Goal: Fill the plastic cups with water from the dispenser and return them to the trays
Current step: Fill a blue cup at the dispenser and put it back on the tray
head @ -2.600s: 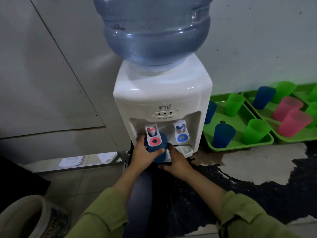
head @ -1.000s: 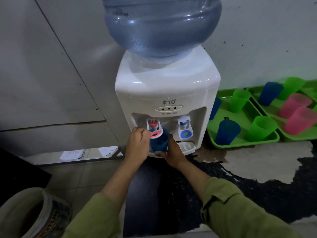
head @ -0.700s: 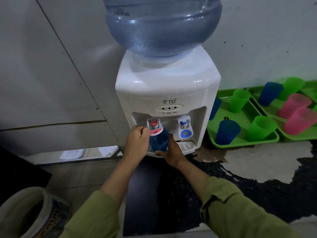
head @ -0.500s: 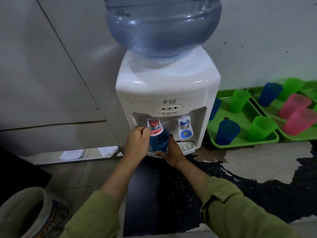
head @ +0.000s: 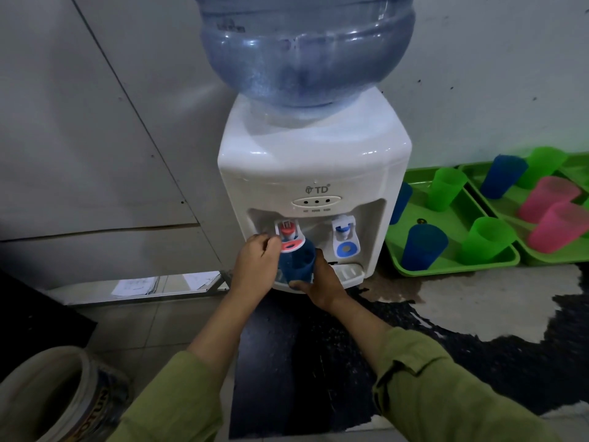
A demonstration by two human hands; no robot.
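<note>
A white water dispenser (head: 314, 161) with a big blue bottle (head: 302, 49) stands against the wall. A blue plastic cup (head: 298, 261) sits under the red tap (head: 288, 236), over the drip tray. My right hand (head: 322, 283) grips the cup from the right and below. My left hand (head: 255, 263) is curled against the red tap lever and the cup's left side. The blue tap (head: 345, 239) is free. Right of the dispenser, two green trays (head: 446, 271) (head: 554, 258) hold blue, green and pink cups.
A pale bucket (head: 60, 397) stands at the lower left. Papers (head: 137, 285) lie on a low ledge left of the dispenser. The dispenser sits on a dark patchy surface (head: 414, 346) with a wet stain near the nearest tray.
Since 2.6 s ago the view shifted closer and my left hand moved from the cup up to the red tap lever. Over the last second both hands and the cup have stayed still.
</note>
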